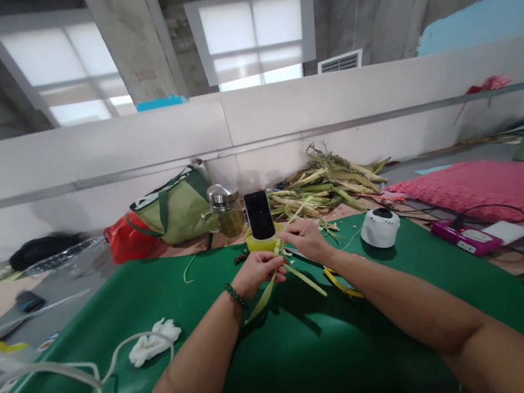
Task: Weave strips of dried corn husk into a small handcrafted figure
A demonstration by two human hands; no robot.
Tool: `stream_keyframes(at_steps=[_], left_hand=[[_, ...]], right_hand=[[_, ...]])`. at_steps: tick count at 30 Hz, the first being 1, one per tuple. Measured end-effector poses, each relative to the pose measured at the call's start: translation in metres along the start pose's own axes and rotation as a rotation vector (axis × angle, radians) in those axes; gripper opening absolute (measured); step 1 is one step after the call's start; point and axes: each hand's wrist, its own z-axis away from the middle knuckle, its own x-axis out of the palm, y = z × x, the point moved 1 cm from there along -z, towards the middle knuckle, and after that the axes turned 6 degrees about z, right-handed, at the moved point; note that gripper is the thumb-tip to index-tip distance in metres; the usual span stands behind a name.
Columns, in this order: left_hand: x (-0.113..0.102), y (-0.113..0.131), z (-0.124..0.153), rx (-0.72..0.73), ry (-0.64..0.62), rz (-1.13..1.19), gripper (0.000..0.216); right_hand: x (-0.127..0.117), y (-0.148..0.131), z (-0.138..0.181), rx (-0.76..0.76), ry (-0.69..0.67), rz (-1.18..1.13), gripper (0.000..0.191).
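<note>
Over the green mat (183,392), my left hand (258,274) pinches a bunch of pale green leaf strips (306,280) that cross near its fingertips. Close by and slightly higher, my right hand (306,239) is closed at the upper part of the same strips, its fingertips partly hidden. Loose ends hang below, one broad end to the left and a narrow one to the right. Just behind the hands a phone (259,215) stands upright on a yellow-green round base (252,242). Yellow-handled scissors (343,286) lie beside my right forearm, partly covered by it.
Behind the mat are a pile of leaves and stalks (333,179), a glass jar (226,218) and a green bag (180,212). A white-wrapped spool or pot (380,229) and purple power strip (466,237) sit right. Left lie crumpled tissue (153,344) and a white cable (99,391).
</note>
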Motion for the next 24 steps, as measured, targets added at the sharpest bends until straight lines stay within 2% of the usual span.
stream_keyframes(at_steps=[5, 9, 17, 24], left_hand=[[-0.0053, 0.0021, 0.0007, -0.057, -0.070, 0.159, 0.035], [-0.0079, 0.0018, -0.0008, -0.029, -0.139, 0.264, 0.032], [-0.0071, -0.0003, -0.0032, -0.045, -0.170, 0.364, 0.021], [-0.0054, 0.0004, -0.0004, -0.058, -0.134, 0.388, 0.017]], right_hand=[[0.0016, 0.0031, -0.0049, 0.112, -0.063, -0.224, 0.033], [0.0019, 0.0016, -0.0065, 0.195, -0.068, -0.346, 0.029], [0.0013, -0.0012, -0.0064, 0.194, -0.027, -0.397, 0.030], [-0.0030, -0.0058, -0.0055, 0.193, -0.033, -0.419, 0.031]])
